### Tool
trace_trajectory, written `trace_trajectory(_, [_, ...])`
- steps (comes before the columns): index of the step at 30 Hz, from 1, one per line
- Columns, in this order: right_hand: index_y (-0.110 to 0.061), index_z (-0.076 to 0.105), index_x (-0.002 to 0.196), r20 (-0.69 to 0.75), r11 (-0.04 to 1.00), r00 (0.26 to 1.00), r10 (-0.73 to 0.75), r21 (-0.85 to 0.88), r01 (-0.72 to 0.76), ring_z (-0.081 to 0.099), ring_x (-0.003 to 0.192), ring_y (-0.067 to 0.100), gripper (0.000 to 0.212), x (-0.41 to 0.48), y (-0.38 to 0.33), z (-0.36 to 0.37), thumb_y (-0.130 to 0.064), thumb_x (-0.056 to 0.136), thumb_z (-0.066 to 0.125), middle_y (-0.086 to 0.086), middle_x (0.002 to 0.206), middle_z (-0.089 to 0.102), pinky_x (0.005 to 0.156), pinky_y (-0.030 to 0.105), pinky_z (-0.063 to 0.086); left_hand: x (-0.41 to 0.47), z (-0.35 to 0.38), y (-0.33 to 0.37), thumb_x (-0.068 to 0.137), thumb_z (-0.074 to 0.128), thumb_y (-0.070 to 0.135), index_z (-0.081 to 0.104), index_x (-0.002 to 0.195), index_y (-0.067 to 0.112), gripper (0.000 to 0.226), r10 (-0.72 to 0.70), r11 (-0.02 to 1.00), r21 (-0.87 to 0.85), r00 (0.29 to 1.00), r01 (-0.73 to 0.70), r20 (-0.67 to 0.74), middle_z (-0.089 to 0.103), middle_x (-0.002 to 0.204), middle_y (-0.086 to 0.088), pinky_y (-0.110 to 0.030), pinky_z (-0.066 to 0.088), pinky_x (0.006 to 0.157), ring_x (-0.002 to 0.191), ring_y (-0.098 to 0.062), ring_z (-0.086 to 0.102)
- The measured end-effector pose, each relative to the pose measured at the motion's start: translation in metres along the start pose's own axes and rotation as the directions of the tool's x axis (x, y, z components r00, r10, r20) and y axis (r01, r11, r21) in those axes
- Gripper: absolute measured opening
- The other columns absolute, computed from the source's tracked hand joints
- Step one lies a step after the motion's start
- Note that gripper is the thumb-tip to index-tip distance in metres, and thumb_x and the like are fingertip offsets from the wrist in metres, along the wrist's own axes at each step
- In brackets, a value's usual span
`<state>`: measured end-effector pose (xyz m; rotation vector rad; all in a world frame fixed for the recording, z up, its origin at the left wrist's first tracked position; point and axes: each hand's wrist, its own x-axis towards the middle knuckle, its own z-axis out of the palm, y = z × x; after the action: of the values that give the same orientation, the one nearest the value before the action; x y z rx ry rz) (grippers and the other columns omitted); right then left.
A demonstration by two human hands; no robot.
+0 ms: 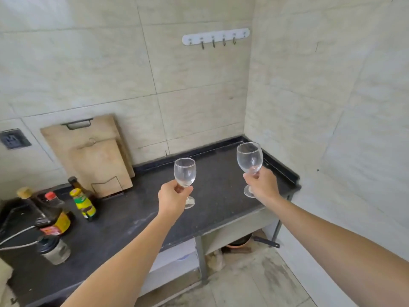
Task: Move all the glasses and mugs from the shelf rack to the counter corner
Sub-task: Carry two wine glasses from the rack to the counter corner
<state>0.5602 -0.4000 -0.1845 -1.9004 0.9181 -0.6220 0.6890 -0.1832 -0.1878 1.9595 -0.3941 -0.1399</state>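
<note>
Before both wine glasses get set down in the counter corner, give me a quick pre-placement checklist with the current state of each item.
1. Left hand grips left wine glass by the stem: ok.
2. Right hand grips right wine glass by the stem: ok.
3. Both glasses upright: ok.
4. Glasses apart, not touching: ok.
5. Counter corner free of items under the glasses: ok.
6. Glasses already resting on the counter: cannot tell.

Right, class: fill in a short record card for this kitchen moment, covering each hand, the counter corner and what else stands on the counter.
left hand: holds left wine glass by the stem, upright
right hand: holds right wine glass by the stem, upright
counter: dark, corner bare
cutting boards: lean against the wall
bottles: at the left
</note>
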Motion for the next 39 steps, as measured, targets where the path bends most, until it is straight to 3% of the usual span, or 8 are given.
trace_trajectory(5, [-0.017, 0.055, 0.065, 0.026, 0.998, 0.999, 0.024, -0.065, -0.022, 0.056, 0.066, 0.019, 0.026, 0.080, 0.014, 0.011, -0.025, 0.084, 0.070, -0.003, 0.065, 0.059, 0.061, 0.030, 0.038, 0.065, 0.046, -0.006, 0.078, 0.072, 0.015, 0.043, 0.052, 0.015, 0.038, -0.067, 0.997, 0.027, 0.997, 0.066, 0.037, 0.041, 0.052, 0.006, -0.026, 0.032, 0.053, 0.053, -0.013, 0.037])
trace_trajectory(10, [-0.011, 0.061, 0.070, 0.044, 0.995, 0.998, 0.040, -0.089, -0.036, 0.059, 0.069, 0.021, 0.023, 0.169, 0.033, 0.044, -0.027, 0.083, 0.071, 0.003, 0.071, 0.064, 0.061, 0.031, 0.042, 0.149, 0.089, -0.025, 0.076, 0.073, 0.016, 0.061, 0.068, 0.001, 0.022, -0.133, 0.991, 0.039, 0.989, 0.131, 0.067, 0.057, 0.060, -0.002, -0.025, 0.038, 0.055, 0.058, -0.014, 0.048])
trace_trajectory(13, [-0.009, 0.065, 0.075, 0.055, 0.993, 0.995, 0.079, -0.087, -0.074, 0.064, 0.076, 0.023, 0.020, 0.225, 0.045, 0.074, -0.026, 0.082, 0.073, 0.006, 0.076, 0.068, 0.066, 0.034, 0.047, 0.205, 0.117, -0.042, 0.076, 0.074, 0.015, 0.064, 0.069, 0.004, 0.016, -0.169, 0.986, 0.025, 0.981, 0.168, 0.091, 0.063, 0.063, -0.003, -0.024, 0.041, 0.055, 0.061, -0.015, 0.054])
trace_trajectory(21, [-0.010, 0.068, 0.097, 0.082, 0.981, 0.978, 0.190, -0.062, -0.186, 0.065, 0.083, 0.021, 0.018, 0.357, 0.061, 0.134, -0.022, 0.084, 0.074, 0.003, 0.088, 0.068, 0.059, 0.022, 0.042, 0.344, 0.183, -0.061, 0.076, 0.072, 0.016, 0.067, 0.079, 0.013, 0.007, -0.304, 0.953, 0.064, 0.939, 0.297, 0.159, 0.068, 0.074, -0.002, -0.025, 0.043, 0.051, 0.068, -0.018, 0.062])
trace_trajectory(29, [-0.006, 0.068, 0.108, 0.190, 0.954, 0.936, 0.298, -0.034, -0.297, 0.066, 0.096, 0.027, 0.029, 0.478, 0.113, 0.214, -0.016, 0.082, 0.075, 0.012, 0.103, 0.069, 0.080, 0.036, 0.054, 0.445, 0.260, -0.113, 0.077, 0.073, 0.018, 0.069, 0.086, 0.009, 0.013, -0.409, 0.912, 0.066, 0.903, 0.404, 0.130, 0.069, 0.083, -0.007, -0.029, 0.045, 0.063, 0.078, -0.023, 0.063])
trace_trajectory(32, [-0.015, 0.068, 0.093, 0.233, 0.945, 0.920, 0.314, 0.020, -0.328, 0.066, 0.096, 0.026, 0.016, 0.515, 0.141, 0.253, -0.012, 0.080, 0.077, 0.009, 0.102, 0.068, 0.078, 0.034, 0.055, 0.475, 0.293, -0.140, 0.078, 0.073, 0.020, 0.071, 0.086, 0.012, 0.012, -0.446, 0.895, 0.063, 0.888, 0.442, 0.115, 0.071, 0.083, -0.005, -0.031, 0.050, 0.065, 0.078, -0.021, 0.065])
trace_trajectory(35, [-0.027, 0.065, 0.077, 0.264, 0.945, 0.917, 0.299, 0.049, -0.322, 0.066, 0.093, 0.024, 0.022, 0.546, 0.165, 0.286, -0.009, 0.079, 0.078, 0.008, 0.098, 0.070, 0.075, 0.031, 0.053, 0.501, 0.323, -0.162, 0.077, 0.073, 0.020, 0.070, 0.082, 0.013, 0.009, -0.472, 0.882, 0.068, 0.878, 0.467, 0.084, 0.071, 0.079, -0.003, -0.028, 0.048, 0.062, 0.076, -0.019, 0.065])
trace_trajectory(39, [-0.027, 0.068, 0.076, 0.305, 0.945, 0.909, 0.285, 0.072, -0.320, 0.068, 0.092, 0.026, 0.020, 0.575, 0.189, 0.313, -0.011, 0.078, 0.080, 0.006, 0.090, 0.071, 0.085, 0.046, 0.057, 0.526, 0.351, -0.183, 0.076, 0.073, 0.015, 0.068, 0.076, 0.015, 0.005, -0.503, 0.864, 0.064, 0.863, 0.500, 0.041, 0.068, 0.074, 0.001, -0.025, 0.046, 0.056, 0.071, -0.015, 0.062])
